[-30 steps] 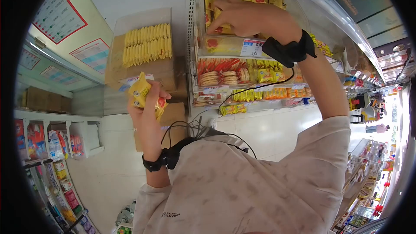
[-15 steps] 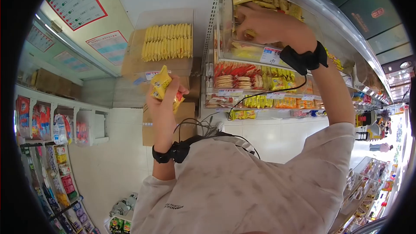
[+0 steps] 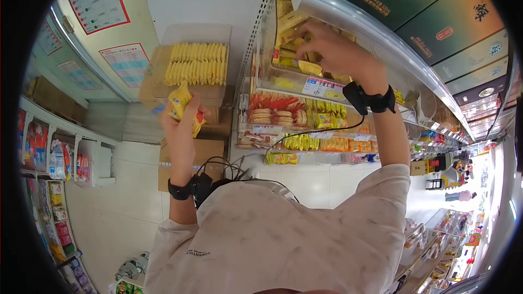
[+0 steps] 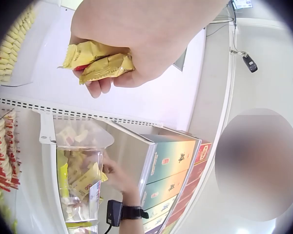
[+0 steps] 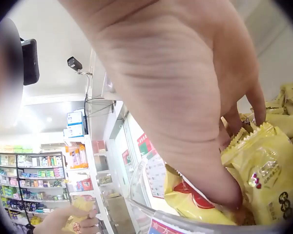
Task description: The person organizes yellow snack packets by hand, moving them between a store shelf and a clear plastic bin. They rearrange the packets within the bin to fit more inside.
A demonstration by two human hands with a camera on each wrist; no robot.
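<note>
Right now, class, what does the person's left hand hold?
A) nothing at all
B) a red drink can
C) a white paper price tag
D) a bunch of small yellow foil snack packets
D: the left hand grips a bunch of small yellow foil snack packets, while the right hand pinches another yellow packet in the clear plastic shelf bin.

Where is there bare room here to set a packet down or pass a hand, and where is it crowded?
Bare: the tiled floor between the snack racks and the cardboard boxes. Crowded: the top bin, packed with yellow packets around the right hand; the clear box, beside the left hand gripping spare packets, holds tight rows.
</note>
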